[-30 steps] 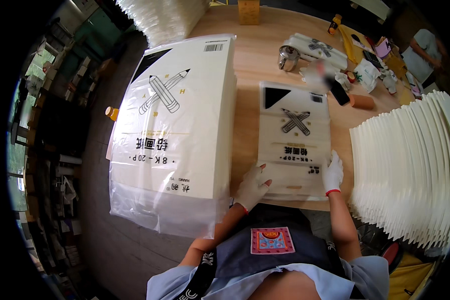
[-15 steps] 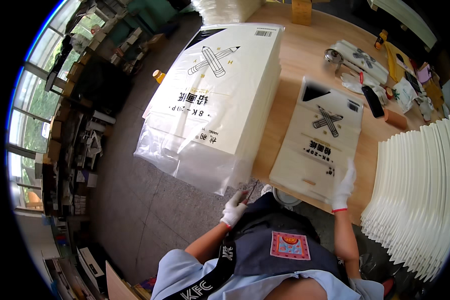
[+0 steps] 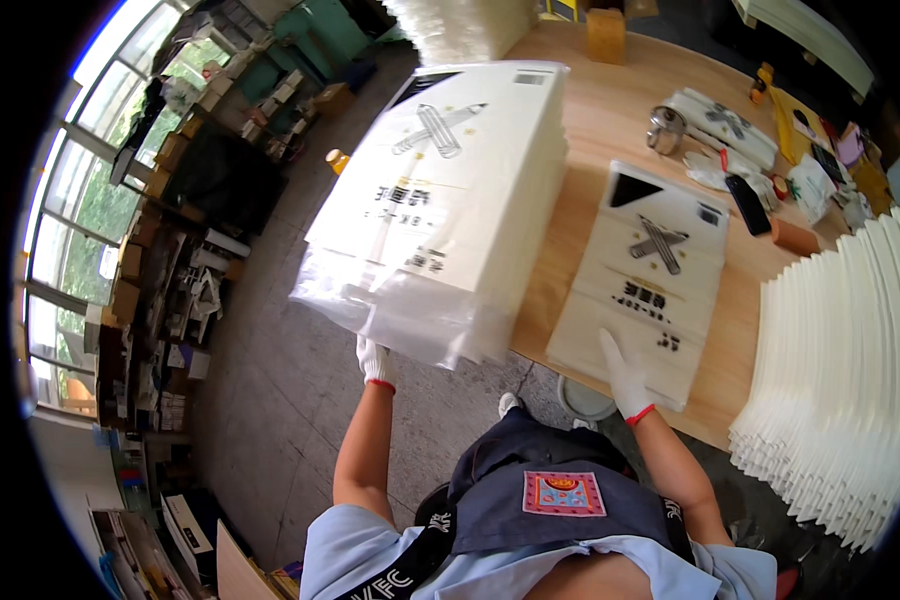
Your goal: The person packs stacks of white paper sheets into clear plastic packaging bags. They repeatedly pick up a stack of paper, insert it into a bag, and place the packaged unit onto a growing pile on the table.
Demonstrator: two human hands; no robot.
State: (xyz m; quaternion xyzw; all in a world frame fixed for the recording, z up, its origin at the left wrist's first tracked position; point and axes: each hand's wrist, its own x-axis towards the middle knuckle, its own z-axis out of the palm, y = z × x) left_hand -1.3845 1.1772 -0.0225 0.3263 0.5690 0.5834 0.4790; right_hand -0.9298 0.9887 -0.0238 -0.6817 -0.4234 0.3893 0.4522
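A tall stack of filled, clear plastic packs (image 3: 450, 200), printed with crossed pencils, stands on the left part of the table. Its loose plastic ends (image 3: 400, 315) hang past the near edge. My left hand (image 3: 376, 364), in a white knit glove with a red cuff, is at these loose ends, its fingertips hidden by the plastic. On the table to the right lies a single flat bag (image 3: 660, 300) with the same print. My right hand (image 3: 627, 380), gloved alike, rests on its near end, fingers stretched out and holding nothing.
White folded sheets (image 3: 830, 380) stand in a fanned row at the right edge. Farther back on the table are a metal mug (image 3: 666, 130), a black phone (image 3: 747, 204), a brown block (image 3: 794, 237) and a small orange bottle (image 3: 762, 82). A bucket (image 3: 585, 398) stands below the table edge.
My left hand has moved left and forward to the stack's loose plastic ends. My right hand has slid left from the flat bag's right side onto its near end.
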